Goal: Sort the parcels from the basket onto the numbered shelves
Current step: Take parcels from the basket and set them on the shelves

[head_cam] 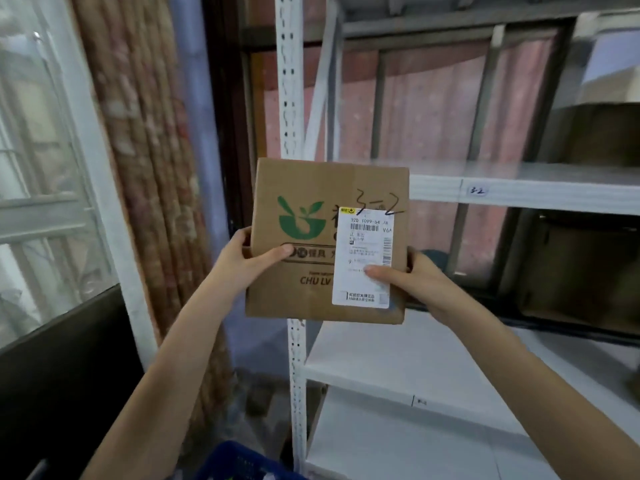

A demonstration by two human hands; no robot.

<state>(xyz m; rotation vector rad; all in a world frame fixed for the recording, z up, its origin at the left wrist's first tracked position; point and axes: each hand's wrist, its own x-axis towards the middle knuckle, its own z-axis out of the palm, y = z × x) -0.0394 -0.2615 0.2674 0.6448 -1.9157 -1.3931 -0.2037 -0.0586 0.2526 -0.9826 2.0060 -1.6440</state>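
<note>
I hold a brown cardboard parcel point(311, 299) upright in front of me, at the left post of the white shelf unit. It bears a green leaf logo, a white shipping label and a handwritten "3-2". My left hand point(247, 263) grips its left edge, thumb across the front. My right hand point(412, 282) grips its right edge, thumb on the label. The shelf tagged "3-2" point(478, 191) runs level with the parcel's top, just to its right. The blue basket point(239, 462) shows at the bottom edge, below my left arm.
White shelf boards point(415, 355) lie below the parcel. Brown cartons point(581, 268) stand on shelves at the far right. The perforated white post point(292, 98) rises behind the parcel. A patterned curtain point(149, 150) and a window fill the left side.
</note>
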